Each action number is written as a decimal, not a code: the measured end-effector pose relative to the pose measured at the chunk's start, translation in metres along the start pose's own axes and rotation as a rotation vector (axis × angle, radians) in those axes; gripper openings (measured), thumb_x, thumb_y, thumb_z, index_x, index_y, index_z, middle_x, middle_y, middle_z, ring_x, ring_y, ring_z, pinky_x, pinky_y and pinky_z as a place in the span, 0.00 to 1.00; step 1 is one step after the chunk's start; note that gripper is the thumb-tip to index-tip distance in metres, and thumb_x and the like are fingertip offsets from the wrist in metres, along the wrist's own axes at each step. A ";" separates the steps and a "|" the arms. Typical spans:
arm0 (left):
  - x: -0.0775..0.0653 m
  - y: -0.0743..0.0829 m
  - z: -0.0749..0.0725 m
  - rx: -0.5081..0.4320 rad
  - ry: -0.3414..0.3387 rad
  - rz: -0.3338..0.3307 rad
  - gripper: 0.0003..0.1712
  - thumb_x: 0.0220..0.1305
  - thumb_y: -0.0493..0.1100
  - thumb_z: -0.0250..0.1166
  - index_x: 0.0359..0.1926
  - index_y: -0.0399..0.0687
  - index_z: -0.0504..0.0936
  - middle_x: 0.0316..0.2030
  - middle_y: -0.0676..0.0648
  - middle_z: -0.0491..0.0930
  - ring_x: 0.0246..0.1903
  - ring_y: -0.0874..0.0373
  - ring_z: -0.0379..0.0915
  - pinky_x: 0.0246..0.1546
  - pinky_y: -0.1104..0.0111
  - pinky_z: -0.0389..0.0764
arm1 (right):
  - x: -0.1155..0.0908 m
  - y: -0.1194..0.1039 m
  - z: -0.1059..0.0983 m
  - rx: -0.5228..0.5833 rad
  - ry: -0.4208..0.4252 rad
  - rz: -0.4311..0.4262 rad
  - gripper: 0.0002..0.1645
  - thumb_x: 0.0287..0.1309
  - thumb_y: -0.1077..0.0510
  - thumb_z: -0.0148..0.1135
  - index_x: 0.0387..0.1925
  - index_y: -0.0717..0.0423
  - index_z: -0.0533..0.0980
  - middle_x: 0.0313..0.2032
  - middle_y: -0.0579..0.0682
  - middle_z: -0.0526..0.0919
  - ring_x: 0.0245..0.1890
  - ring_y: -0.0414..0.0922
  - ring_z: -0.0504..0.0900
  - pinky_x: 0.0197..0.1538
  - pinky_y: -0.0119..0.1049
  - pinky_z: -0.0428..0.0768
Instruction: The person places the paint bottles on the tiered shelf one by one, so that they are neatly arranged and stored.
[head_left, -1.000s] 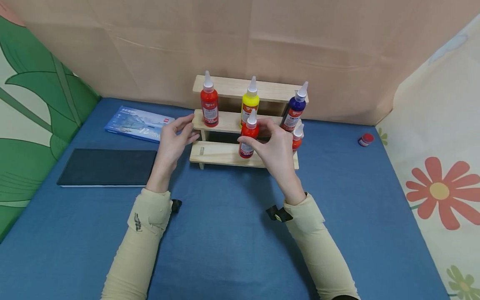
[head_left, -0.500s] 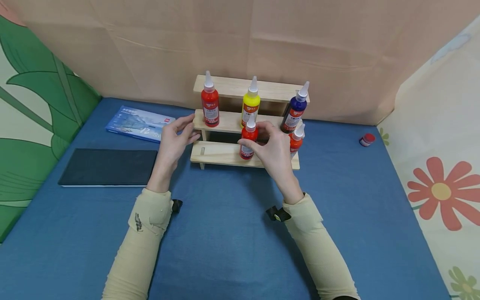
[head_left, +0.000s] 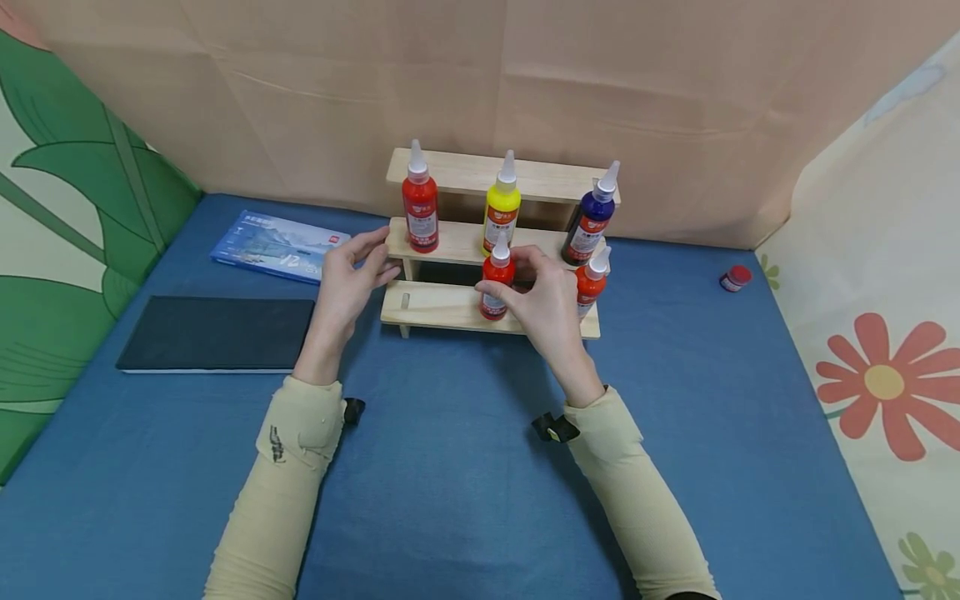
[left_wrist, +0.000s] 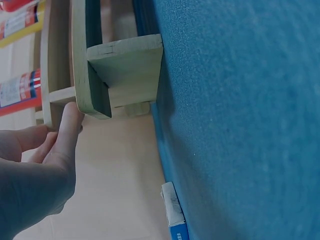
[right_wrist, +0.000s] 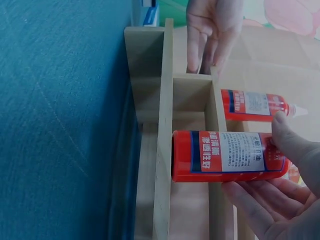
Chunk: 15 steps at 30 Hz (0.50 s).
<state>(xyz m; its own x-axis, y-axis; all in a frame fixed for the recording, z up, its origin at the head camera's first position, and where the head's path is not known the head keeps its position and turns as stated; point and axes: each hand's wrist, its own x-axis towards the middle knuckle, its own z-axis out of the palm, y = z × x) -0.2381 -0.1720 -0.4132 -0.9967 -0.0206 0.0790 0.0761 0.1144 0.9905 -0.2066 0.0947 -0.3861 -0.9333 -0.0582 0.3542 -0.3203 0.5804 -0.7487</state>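
Note:
In the head view, a three-step wooden display rack [head_left: 442, 307] stands at the back of the blue cloth. My left hand [head_left: 351, 279] holds the left end of its middle step, thumb above and a finger below [left_wrist: 70, 125]. With thumb and fingers, my right hand [head_left: 551, 300] grips a red paint bottle [right_wrist: 225, 156] with a white nozzle. That bottle is upright at the lowest step, its base at or very near the board. An orange-red bottle [head_left: 590, 287] stands to its right, partly behind my hand. Red [head_left: 421, 217], yellow [head_left: 501, 212] and dark blue [head_left: 588, 229] bottles line the middle step.
A blue picture-covered box [head_left: 277, 247] and a dark notebook [head_left: 216, 335] lie left of the rack. Far right sits a small red-capped jar [head_left: 735, 278]. Behind the rack hangs a beige cloth [head_left: 480, 92].
My right hand has brought the red bottle slightly down onto or close to the lowest step and straightened it. The left hand stays at the rack's end.

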 end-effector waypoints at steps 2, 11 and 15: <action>0.000 0.000 0.001 0.001 -0.001 0.000 0.25 0.85 0.37 0.55 0.76 0.34 0.72 0.68 0.31 0.75 0.60 0.39 0.82 0.59 0.66 0.86 | 0.000 0.000 0.000 -0.003 0.003 0.000 0.32 0.57 0.54 0.85 0.58 0.65 0.82 0.49 0.59 0.89 0.45 0.53 0.88 0.50 0.45 0.90; 0.000 0.003 0.003 0.003 0.002 -0.013 0.25 0.85 0.38 0.55 0.76 0.34 0.72 0.68 0.32 0.75 0.60 0.40 0.82 0.59 0.67 0.85 | -0.002 0.002 0.000 0.004 0.005 0.013 0.32 0.57 0.53 0.85 0.57 0.63 0.81 0.49 0.58 0.89 0.45 0.51 0.88 0.50 0.44 0.90; -0.001 0.002 0.001 -0.002 0.005 -0.015 0.25 0.85 0.38 0.55 0.76 0.34 0.71 0.69 0.32 0.74 0.60 0.39 0.81 0.59 0.67 0.85 | -0.003 0.003 0.002 0.008 -0.009 0.015 0.33 0.58 0.53 0.84 0.59 0.63 0.80 0.50 0.58 0.89 0.46 0.51 0.88 0.50 0.44 0.91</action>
<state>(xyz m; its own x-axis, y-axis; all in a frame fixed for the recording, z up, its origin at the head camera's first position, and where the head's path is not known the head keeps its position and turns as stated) -0.2374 -0.1705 -0.4118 -0.9975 -0.0275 0.0646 0.0611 0.1116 0.9919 -0.2047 0.0951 -0.3907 -0.9393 -0.0568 0.3384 -0.3079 0.5749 -0.7581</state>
